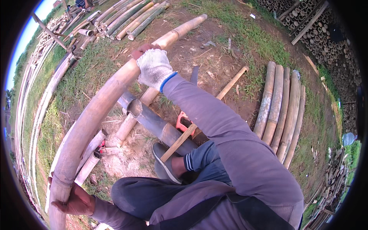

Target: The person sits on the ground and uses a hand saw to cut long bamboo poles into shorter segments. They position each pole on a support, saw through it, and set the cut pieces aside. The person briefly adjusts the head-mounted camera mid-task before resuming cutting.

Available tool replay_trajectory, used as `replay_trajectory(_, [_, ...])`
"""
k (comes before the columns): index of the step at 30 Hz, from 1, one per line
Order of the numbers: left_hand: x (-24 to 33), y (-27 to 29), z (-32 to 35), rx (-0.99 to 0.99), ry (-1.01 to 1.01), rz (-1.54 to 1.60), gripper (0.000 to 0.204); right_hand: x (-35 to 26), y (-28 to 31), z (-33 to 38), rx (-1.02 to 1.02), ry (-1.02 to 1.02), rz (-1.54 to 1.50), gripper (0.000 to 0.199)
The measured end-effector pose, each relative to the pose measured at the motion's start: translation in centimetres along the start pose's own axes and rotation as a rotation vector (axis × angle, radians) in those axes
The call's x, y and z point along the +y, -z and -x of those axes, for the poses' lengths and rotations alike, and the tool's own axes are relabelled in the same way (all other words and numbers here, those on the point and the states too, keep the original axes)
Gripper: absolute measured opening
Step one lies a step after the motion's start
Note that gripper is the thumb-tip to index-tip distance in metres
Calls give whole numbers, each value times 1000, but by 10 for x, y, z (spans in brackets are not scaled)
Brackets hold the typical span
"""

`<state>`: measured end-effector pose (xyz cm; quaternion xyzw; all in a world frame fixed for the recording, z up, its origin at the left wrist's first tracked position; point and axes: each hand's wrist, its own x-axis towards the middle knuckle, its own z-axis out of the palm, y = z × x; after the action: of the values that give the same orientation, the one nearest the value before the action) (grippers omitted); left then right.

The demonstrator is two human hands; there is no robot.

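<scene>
A long pale bamboo pole (pixel 96 111) runs from the lower left up to the top centre, bent by the lens. My right hand (pixel 153 67), in a white knit glove with a blue cuff, grips the pole high up. My left hand (pixel 74 201), bare, holds the pole's thick lower end. My right arm in a purple-grey sleeve crosses the middle of the view. My knee and a grey shoe (pixel 165 163) sit below, the foot resting by a dark pipe (pixel 157 124).
Short bamboo offcuts (pixel 124 130) lie on the dirt near the foot, with a wooden-handled tool (pixel 209 111) and a red-orange object (pixel 183 123). A row of cut bamboo lengths (pixel 281 111) lies right. Stacked poles (pixel 128 17) top left, stacked tube ends (pixel 312 32) top right.
</scene>
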<state>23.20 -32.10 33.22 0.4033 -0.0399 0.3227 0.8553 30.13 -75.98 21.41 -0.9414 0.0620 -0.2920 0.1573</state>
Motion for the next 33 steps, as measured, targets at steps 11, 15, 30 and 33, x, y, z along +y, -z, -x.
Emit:
replay_trajectory(11, [9,26,-7,-87,-65,-74,96,-8,19,15,281,111,59,53])
replay_trajectory(15, [19,20,-14,-85,-150,-15,101,-18,63,-12,401,179,64,53])
replay_trajectory(30, [20,30,-13,-124,-244,-124,87,-16,38,-7,129,117,118,47])
replay_trajectory(33, [22,32,-14,-109,-261,-97,90,-23,53,-16,324,182,194,48])
